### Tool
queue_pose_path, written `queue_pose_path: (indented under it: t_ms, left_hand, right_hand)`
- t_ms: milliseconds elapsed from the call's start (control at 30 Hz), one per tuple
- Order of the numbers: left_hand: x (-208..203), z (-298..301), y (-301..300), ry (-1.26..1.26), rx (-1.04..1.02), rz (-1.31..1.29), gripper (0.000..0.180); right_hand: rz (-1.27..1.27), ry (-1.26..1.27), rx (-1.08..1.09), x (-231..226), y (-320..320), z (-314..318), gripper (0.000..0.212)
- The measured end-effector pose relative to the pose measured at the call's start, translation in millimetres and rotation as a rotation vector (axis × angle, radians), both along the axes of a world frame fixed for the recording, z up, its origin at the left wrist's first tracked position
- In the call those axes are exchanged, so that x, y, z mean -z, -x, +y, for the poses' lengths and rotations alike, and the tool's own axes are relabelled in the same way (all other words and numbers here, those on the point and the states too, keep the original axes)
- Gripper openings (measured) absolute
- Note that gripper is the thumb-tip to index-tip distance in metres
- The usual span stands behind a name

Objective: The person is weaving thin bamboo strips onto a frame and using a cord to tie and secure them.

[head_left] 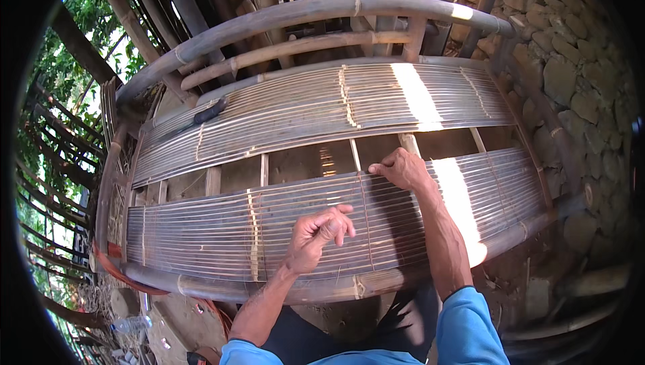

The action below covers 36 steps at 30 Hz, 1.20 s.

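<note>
A bamboo bench holds two panels of thin slats, a near panel (309,224) and a far panel (302,99), with a gap between them. My right hand (401,169) is closed at the gap, its fingertips at the far edge of the near panel beside a cross-binding; anything in the pinch is too small to make out. Over the middle of the near panel hovers my left hand (324,230), fingers loosely bent and apart, with nothing visible in it. Thin dark cord (367,220) crosses the near panel's slats between my hands.
A knife's dark handle (211,111) lies on the far panel at the left. Cross-supports (264,169) span the gap. A bamboo backrest rail (295,15) bounds the far side. Stone wall (561,76) stands at the right; a plastic bottle (132,324) lies low at the left.
</note>
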<state>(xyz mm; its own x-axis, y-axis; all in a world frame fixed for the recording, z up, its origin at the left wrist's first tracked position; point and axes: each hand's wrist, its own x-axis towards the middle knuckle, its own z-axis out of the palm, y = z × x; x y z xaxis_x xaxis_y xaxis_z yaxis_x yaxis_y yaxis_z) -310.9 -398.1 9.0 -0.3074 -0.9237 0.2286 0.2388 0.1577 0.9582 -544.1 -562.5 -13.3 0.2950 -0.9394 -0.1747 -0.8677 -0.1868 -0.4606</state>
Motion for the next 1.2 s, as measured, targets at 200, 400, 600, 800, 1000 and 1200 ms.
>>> queue_pose_path:
  t_ms: [200,400,600,800,1000,1200]
  left_hand:
    - [-4,32,12,0.092,-0.186,-0.234,0.046]
    - [-9,58,25,0.255,-0.256,-0.505,0.042]
    - [13,78,40,0.497,-0.209,-0.777,0.032]
    - [3,155,12,0.833,-0.357,-0.882,0.044]
    - [9,169,-96,0.197,-1.239,-1.290,0.046]
    - [43,172,-95,0.102,-1.236,-1.334,0.041]
  right_hand:
    - [-0.038,0.045,0.074,7,-2,3,0.051]
    - [-0.072,0.082,0.110,11,5,2,0.052]
    - [-0.150,0.098,0.021,11,4,8,0.044]
    - [-0.515,0.304,-0.104,13,-20,20,0.024]
    - [-0.477,0.392,-0.389,-18,-126,82,0.026]
    - [-0.348,0.395,-0.535,-11,-188,121,0.039]
